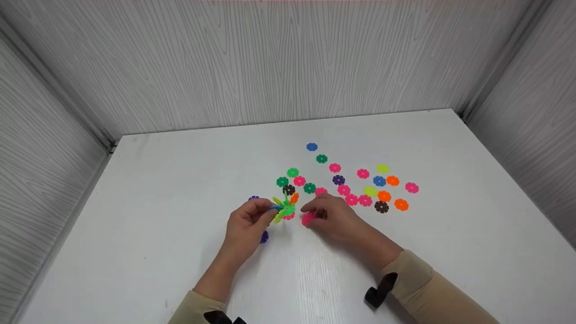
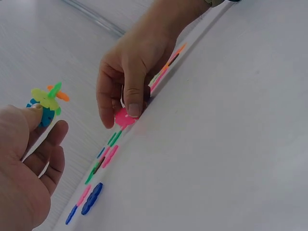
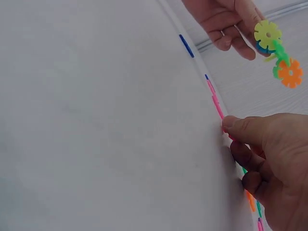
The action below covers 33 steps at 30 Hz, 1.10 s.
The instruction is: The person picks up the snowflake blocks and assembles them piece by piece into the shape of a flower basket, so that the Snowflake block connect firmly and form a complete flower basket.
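Note:
Between thumb and fingers, my left hand [image 1: 247,227] pinches the blue disc [image 2: 47,117] of a joined cluster of notched plastic snowflake discs [image 1: 288,209]. Fixed onto that cluster are a yellow disc [image 3: 268,33], green ones and an orange disc [image 3: 290,73]. Just to its right, my right hand [image 1: 335,218] pinches a loose pink disc [image 1: 308,219] by its edge, low over the white table. The pink disc and the cluster are apart. Fingers partly cover both the blue and the pink disc.
Loose discs in several colours lie flat beyond and right of my hands, among them a brown disc [image 1: 381,207], an orange disc [image 1: 401,204] and a blue disc [image 1: 312,146]. A dark blue disc [image 1: 264,236] lies beside my left wrist. Pale wood-grain panels [image 1: 288,63] enclose the table.

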Tool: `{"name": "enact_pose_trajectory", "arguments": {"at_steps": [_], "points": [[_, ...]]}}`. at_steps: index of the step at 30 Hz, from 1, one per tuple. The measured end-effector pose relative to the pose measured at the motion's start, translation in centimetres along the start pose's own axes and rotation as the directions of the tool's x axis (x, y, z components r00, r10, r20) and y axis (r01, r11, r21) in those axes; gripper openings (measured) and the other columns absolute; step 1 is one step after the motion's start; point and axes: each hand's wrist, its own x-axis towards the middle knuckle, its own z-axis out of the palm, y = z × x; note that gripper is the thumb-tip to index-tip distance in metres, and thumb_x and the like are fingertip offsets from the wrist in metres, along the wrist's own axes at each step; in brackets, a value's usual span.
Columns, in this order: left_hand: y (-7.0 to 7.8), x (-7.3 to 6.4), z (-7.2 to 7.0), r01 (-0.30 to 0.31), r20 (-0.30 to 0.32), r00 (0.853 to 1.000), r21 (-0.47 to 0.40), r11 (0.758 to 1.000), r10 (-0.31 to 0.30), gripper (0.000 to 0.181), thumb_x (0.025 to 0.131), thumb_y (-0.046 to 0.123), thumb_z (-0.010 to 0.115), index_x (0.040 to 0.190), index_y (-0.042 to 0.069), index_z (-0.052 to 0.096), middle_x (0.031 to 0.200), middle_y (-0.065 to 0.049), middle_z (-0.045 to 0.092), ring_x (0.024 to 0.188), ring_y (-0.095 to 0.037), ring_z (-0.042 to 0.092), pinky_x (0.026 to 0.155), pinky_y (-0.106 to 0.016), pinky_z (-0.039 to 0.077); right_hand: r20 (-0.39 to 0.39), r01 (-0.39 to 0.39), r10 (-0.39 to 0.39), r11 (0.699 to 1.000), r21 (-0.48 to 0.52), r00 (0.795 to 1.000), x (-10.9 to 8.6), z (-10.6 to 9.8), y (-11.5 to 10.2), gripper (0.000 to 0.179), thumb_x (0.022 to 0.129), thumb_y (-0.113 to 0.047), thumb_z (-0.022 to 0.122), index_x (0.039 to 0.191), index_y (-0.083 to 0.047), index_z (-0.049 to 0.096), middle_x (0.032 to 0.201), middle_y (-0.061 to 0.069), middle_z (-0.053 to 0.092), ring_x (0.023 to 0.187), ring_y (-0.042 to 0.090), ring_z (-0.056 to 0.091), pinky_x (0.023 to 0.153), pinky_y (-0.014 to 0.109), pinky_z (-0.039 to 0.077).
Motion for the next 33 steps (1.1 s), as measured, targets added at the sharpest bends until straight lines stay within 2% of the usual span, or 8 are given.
{"name": "enact_pose_trajectory", "arguments": {"at_steps": [5,11,17,21,27,33], "points": [[0.2,-0.2,0.5,-0.021,0.031,0.999,0.0,1.0,0.021,0.011,0.103,0.01,0.071,0.113,0.014,0.073,0.111,-0.004,0.07,0.101,-0.024,0.07,0.09,-0.033,0.062,-0.025,0.057,-0.056,0.998,0.018,0.998,-2.0,-1.0,0.2,0.018,0.091,-0.023,0.086,0.108,-0.026,0.081,0.103,-0.011,0.069,0.098,0.016,0.066,0.083,0.031,0.061],[0.0,-0.7,1.3,-0.065,0.076,0.995,-0.009,0.998,0.066,0.01,0.104,0.009,0.068,0.114,0.012,0.069,0.111,-0.005,0.069,0.1,-0.022,0.073,0.088,-0.032,0.062,-0.097,0.163,-0.15,0.975,0.153,0.984,-3.5,-2.1,0.2,0.019,0.096,-0.012,0.08,0.114,-0.01,0.079,0.101,-0.008,0.077,0.091,0.014,0.075,0.082,0.029,0.063],[-0.2,-1.4,2.0,-0.099,0.077,0.992,-0.037,0.994,0.102,0.013,0.102,0.006,0.07,0.114,0.009,0.068,0.112,-0.007,0.068,0.1,-0.022,0.075,0.09,-0.032,0.062,-0.169,0.253,-0.216,0.935,0.247,0.962,-4.0,-1.8,-0.2,0.025,0.096,-0.008,0.078,0.121,-0.012,0.078,0.103,-0.002,0.079,0.091,0.016,0.079,0.084,0.032,0.063],[-0.2,-1.6,2.4,-0.098,0.094,0.99,-0.05,0.994,0.102,0.013,0.101,0.005,0.072,0.113,0.008,0.069,0.114,-0.008,0.069,0.102,-0.023,0.075,0.091,-0.032,0.061,-0.19,0.307,-0.268,0.925,0.222,0.945,-4.0,-1.5,-0.4,0.022,0.096,-0.008,0.078,0.118,-0.014,0.079,0.103,0.0,0.079,0.092,0.014,0.078,0.083,0.033,0.063],[-0.1,-1.6,2.6,-0.114,0.123,0.985,-0.035,0.993,0.118,0.019,0.1,0.007,0.074,0.119,0.008,0.072,0.117,-0.007,0.072,0.106,-0.021,0.074,0.093,-0.03,0.06,-0.234,0.369,-0.331,0.919,0.137,0.914,-4.1,-1.6,-0.3,0.02,0.095,-0.009,0.081,0.115,-0.011,0.081,0.102,-0.011,0.079,0.094,0.01,0.077,0.084,0.031,0.063],[-0.1,-1.6,2.3,-0.134,0.157,0.979,0.007,0.991,0.131,0.022,0.098,0.011,0.077,0.12,0.012,0.08,0.114,-0.002,0.077,0.104,-0.02,0.074,0.091,-0.029,0.061,-0.239,0.372,-0.336,0.92,0.127,0.911,-4.1,-1.8,-0.2,0.021,0.094,-0.012,0.082,0.114,-0.018,0.082,0.103,-0.013,0.079,0.095,0.009,0.076,0.084,0.03,0.063]]}}
